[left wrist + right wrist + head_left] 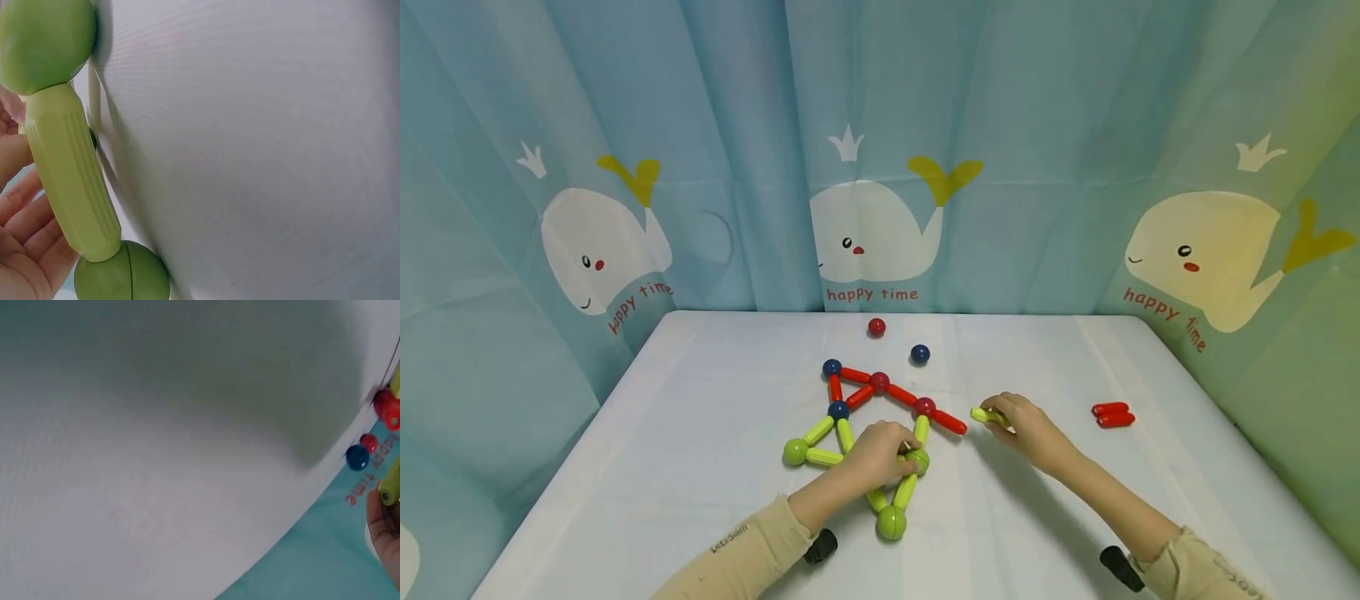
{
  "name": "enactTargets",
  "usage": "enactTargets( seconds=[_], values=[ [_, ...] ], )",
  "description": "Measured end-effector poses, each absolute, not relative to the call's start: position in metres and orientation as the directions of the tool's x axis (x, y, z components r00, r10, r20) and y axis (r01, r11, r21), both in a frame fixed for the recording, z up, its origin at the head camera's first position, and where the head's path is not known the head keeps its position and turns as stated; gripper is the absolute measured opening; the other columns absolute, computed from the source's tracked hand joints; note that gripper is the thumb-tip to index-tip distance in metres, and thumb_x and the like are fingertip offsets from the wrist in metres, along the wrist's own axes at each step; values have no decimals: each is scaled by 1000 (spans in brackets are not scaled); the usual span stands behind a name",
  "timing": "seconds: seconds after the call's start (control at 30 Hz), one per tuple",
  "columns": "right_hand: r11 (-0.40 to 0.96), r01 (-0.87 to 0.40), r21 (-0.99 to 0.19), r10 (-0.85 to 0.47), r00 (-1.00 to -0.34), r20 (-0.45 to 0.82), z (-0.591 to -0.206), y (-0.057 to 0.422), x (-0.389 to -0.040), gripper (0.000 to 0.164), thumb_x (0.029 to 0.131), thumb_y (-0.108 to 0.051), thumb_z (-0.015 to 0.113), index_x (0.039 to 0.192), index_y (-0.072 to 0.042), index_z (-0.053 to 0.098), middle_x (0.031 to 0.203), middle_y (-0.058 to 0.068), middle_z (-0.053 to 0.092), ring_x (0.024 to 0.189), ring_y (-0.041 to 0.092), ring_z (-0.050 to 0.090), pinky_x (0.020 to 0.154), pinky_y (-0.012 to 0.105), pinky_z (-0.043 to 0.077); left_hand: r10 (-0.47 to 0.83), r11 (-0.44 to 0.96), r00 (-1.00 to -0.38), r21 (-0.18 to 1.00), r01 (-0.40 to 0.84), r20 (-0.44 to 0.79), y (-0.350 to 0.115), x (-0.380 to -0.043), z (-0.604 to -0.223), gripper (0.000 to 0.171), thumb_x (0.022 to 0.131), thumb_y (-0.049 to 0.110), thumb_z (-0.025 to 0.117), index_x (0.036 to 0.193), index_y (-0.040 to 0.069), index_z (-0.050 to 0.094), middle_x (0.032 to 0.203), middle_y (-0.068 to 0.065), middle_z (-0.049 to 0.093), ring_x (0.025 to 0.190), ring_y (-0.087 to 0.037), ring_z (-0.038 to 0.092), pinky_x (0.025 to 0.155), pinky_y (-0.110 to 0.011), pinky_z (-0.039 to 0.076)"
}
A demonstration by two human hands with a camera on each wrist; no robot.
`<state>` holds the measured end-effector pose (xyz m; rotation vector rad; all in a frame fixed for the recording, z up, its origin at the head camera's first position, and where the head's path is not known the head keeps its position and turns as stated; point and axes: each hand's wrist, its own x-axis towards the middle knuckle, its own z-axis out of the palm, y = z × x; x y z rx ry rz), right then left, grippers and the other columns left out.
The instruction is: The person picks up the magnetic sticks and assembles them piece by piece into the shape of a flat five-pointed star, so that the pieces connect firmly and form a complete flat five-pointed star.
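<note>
A flat frame of magnetic rods and balls lies on the white table. My left hand point(874, 456) is over its green part, thumb and forefinger pinching a green ball point(922, 462). Fingers partly cover that ball and the rods beside it. In the left wrist view a light green rod point(74, 175) joins two green balls, with the hand behind it. To the right, my right hand point(1032, 432) holds a light green rod point(980, 414) above the table, apart from the frame. A red rod point(951, 423) sticks out from a red ball point(925, 407) towards that hand.
Behind the frame sit a loose red ball point(877, 327) and a loose blue ball point(920, 354). Two red rods point(1112, 415) lie side by side at the right. A blue curtain point(1037, 242) with whale prints hangs beyond the table's back edge.
</note>
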<state>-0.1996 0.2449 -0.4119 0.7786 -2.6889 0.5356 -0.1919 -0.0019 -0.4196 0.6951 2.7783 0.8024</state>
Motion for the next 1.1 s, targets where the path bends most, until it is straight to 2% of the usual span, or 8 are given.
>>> enactTargets(
  seconds=[0.2, 0.37, 0.63, 1.1],
  values=[
    [765, -528, -369, -434, -846, 310, -412, 233, -194, 17, 76, 2, 73, 91, -2, 66, 85, 3, 66, 72, 9, 55, 64, 23, 51, 474, 716, -880, 590, 372, -21, -4, -196, -423, 25, 75, 20, 79, 98, 11, 72, 82, 1, 71, 76, -8, 60, 69, -21, 44],
    [716, -556, -422, -487, -831, 269, -412, 224, -192, 16, 76, 1, 74, 90, -3, 67, 85, 2, 67, 73, 9, 59, 65, 22, 52, 492, 699, -870, 601, 388, -11, -5, -197, -424, 24, 76, 20, 79, 97, 12, 72, 81, 1, 71, 75, -7, 60, 69, -21, 43],
    [691, -585, -424, -543, -808, 230, -418, 212, -189, 15, 76, -1, 74, 89, -4, 69, 84, 2, 67, 72, 6, 57, 65, 19, 51, 506, 690, -862, 605, 398, -11, -6, -197, -423, 24, 77, 19, 78, 98, 10, 72, 82, 0, 71, 74, -7, 61, 68, -18, 44],
    [667, -643, -377, -624, -758, 188, -422, 199, -189, 15, 75, 0, 74, 89, -2, 68, 84, 4, 69, 76, 13, 62, 67, 22, 53, 506, 695, -862, 589, 412, 6, -6, -195, -423, 22, 77, 19, 78, 97, 9, 73, 84, 0, 71, 74, -6, 59, 67, -18, 45]
  ],
)
